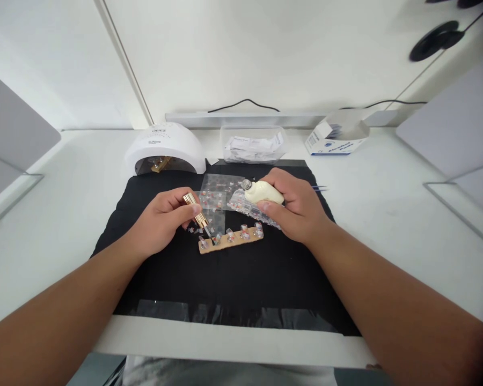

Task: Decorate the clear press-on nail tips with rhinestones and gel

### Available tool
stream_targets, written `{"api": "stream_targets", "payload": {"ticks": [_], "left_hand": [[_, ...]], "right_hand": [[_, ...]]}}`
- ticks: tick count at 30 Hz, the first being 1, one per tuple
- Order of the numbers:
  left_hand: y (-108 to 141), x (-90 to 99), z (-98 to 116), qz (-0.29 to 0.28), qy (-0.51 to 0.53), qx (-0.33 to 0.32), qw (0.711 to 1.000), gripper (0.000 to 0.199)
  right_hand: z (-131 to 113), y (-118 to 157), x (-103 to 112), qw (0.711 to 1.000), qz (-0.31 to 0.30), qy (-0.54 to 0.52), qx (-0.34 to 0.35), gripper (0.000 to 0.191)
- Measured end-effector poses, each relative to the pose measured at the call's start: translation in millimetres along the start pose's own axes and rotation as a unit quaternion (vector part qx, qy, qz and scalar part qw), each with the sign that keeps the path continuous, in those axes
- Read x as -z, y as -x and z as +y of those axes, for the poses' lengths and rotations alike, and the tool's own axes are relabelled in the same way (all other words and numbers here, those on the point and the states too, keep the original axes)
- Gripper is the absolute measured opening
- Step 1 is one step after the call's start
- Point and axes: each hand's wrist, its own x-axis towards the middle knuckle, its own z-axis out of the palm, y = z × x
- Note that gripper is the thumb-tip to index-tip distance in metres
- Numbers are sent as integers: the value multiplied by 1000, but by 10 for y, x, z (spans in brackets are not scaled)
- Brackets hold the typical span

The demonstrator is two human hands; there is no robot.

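My left hand (pixel 165 219) is closed around the gold cap of a nail polish brush (pixel 196 210). The brush points down, its tip at the left part of a light wooden strip (pixel 229 243) that bears several clear, decorated nail tips (pixel 244 231). I cannot tell whether the bristles touch a nail tip. In my right hand (pixel 293 202) a cream nail polish bottle (pixel 263 192) lies tilted on its side, its uncapped neck toward the left. Below that bottle is a clear compartment case (pixel 249 207) of small decorations, partly hidden by the hand. Transparent sheets (pixel 213 199) lie between the hands.
A white nail lamp (pixel 165 145) stands at the back left with a gold-coloured piece inside. Behind the black mat (pixel 245 289) are a clear plastic box (pixel 253 146) of packets and an open alcohol pad box (pixel 338 136). Blue tweezers (pixel 320 188) poke out beyond my right hand.
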Motion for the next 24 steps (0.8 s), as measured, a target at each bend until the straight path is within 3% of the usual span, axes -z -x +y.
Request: {"api": "stream_targets", "payload": {"ticks": [18, 24], "left_hand": [[-15, 13, -61, -7, 26, 4, 1000, 21], [-10, 32, -98, 76, 81, -29, 993, 14]], "right_hand": [[-5, -6, -4, 1000, 2, 0, 6, 8], [-3, 0, -2, 1000, 1, -4, -3, 9]]}}
